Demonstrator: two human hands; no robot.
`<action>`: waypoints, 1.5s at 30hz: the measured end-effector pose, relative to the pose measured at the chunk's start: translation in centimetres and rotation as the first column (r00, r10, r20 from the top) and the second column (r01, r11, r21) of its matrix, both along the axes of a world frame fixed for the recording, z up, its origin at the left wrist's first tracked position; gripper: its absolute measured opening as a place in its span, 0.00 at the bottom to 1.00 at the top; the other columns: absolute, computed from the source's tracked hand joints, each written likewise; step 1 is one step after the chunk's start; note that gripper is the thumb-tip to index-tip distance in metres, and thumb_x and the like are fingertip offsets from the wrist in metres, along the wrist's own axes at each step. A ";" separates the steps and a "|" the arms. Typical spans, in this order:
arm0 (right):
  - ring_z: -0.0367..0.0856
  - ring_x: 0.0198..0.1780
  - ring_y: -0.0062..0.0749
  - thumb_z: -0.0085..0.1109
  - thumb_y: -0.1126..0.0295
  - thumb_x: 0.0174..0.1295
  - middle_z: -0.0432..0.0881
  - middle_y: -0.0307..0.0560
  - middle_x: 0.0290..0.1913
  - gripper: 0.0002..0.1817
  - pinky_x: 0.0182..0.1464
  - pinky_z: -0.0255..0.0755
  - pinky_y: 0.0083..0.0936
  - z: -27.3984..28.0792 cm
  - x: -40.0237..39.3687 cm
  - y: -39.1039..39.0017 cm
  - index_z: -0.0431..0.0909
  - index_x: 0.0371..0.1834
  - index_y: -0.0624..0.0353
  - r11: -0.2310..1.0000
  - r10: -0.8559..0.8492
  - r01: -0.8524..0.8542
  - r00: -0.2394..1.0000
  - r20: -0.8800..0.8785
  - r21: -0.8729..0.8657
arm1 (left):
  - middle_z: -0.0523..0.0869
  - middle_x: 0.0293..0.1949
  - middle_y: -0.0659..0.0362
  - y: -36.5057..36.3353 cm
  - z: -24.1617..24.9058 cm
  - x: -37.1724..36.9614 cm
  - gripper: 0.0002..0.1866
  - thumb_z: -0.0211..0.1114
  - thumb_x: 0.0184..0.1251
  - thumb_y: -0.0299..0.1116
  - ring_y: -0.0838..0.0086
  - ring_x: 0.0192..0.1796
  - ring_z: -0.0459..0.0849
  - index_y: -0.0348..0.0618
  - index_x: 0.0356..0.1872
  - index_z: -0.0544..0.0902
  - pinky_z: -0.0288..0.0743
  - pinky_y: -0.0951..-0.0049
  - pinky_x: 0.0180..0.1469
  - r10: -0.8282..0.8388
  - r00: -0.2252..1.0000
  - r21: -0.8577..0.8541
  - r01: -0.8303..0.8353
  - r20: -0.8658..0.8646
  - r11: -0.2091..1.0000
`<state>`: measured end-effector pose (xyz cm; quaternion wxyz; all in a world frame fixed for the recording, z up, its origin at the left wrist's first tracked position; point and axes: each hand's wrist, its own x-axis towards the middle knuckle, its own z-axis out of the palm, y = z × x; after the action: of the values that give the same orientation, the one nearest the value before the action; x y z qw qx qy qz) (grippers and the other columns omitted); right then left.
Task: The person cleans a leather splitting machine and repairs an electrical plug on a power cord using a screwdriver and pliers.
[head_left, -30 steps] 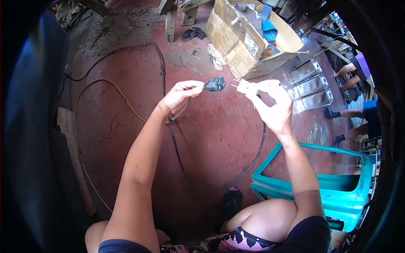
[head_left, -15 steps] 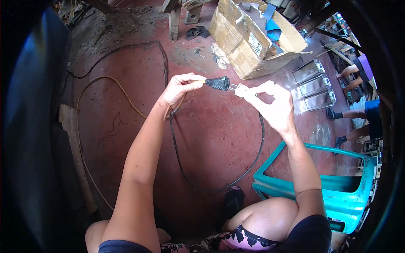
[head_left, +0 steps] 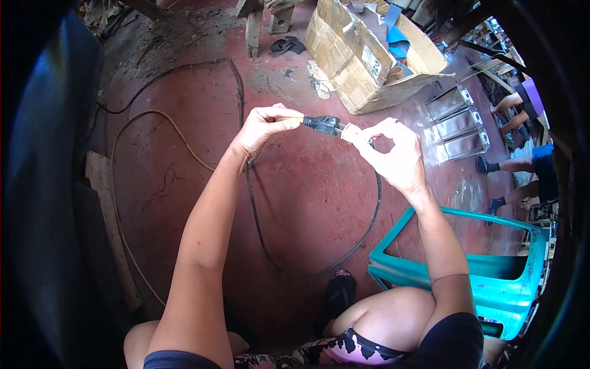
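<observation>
My left hand [head_left: 268, 127] is closed on the orange cord right behind a black socket connector [head_left: 322, 125], which points to the right. Facing it, a pale plug [head_left: 351, 133] is pinched between the thumb and fingertips of my right hand [head_left: 393, 154]. The plug's metal prongs reach the open end of the connector, with part of their length still showing. Both pieces are held up in front of me, over the red floor. A black cable [head_left: 379, 203] loops down from my right hand, and the orange cord [head_left: 178, 128] curves away on the left.
A torn cardboard box [head_left: 350, 64] with scraps inside stands ahead. Shiny metal channels [head_left: 458, 123] lie to its right. A teal vehicle door frame [head_left: 405, 264] lies beside my right knee. Legs of other people [head_left: 516, 166] show at the far right. A wooden board [head_left: 110, 215] lies at left.
The plug and connector have come closer together, with the prongs now at the connector's face. The connector has tilted slightly and moved a little right.
</observation>
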<state>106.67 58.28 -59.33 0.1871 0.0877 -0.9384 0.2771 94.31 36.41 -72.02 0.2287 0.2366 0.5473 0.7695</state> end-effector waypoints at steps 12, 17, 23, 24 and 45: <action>0.76 0.30 0.28 0.67 0.70 0.46 0.78 0.40 0.25 0.06 0.32 0.69 0.26 -1.5 0.5 0.7 0.80 0.26 0.56 1.000 0.016 -0.016 0.999 0.037 0.000 | 0.77 0.27 0.67 0.1 1.9 -0.1 0.10 0.71 0.49 0.24 0.85 0.30 0.72 0.39 0.35 0.86 0.66 0.83 0.36 -0.028 0.994 -0.152 0.011 -0.109 0.988; 0.75 0.29 0.28 0.67 0.72 0.47 0.78 0.40 0.25 0.05 0.32 0.68 0.24 -1.9 0.6 0.9 0.80 0.27 0.56 0.999 0.023 -0.021 0.998 0.059 -0.037 | 0.77 0.25 0.68 0.1 2.8 0.0 0.09 0.72 0.49 0.25 0.86 0.29 0.71 0.40 0.34 0.86 0.65 0.83 0.34 -0.078 0.982 -0.214 0.039 -0.175 0.976; 0.75 0.30 0.28 0.66 0.72 0.49 0.80 0.39 0.27 0.05 0.33 0.68 0.23 -2.0 0.5 1.1 0.80 0.27 0.58 0.996 0.055 -0.048 0.994 0.096 -0.069 | 0.77 0.26 0.68 0.6 2.4 0.8 0.08 0.71 0.49 0.24 0.86 0.29 0.68 0.40 0.33 0.86 0.63 0.83 0.34 -0.036 0.995 -0.181 0.019 -0.090 0.983; 0.76 0.30 0.28 0.66 0.72 0.50 0.81 0.39 0.27 0.04 0.36 0.69 0.25 -2.0 0.5 1.0 0.80 0.27 0.59 0.996 0.063 -0.058 0.995 0.081 -0.071 | 0.79 0.27 0.67 0.6 2.2 1.0 0.07 0.72 0.49 0.25 0.86 0.30 0.71 0.40 0.32 0.86 0.66 0.83 0.35 -0.029 0.998 -0.156 0.019 -0.060 0.988; 0.77 0.41 0.31 0.63 0.61 0.55 0.80 0.47 0.36 0.12 0.47 0.69 0.28 -12.2 -2.1 15.1 0.82 0.33 0.59 0.980 -0.048 0.136 0.871 0.489 -0.147 | 0.75 0.55 0.48 5.0 0.3 0.4 0.29 0.71 0.52 0.36 0.62 0.60 0.71 0.44 0.57 0.74 0.64 0.68 0.63 -0.086 0.856 -0.584 -0.272 -0.510 0.765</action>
<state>104.54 73.39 -71.55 -0.0330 -0.0461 -0.9300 0.3631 94.70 41.40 -71.68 0.1025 0.3101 0.8269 0.4577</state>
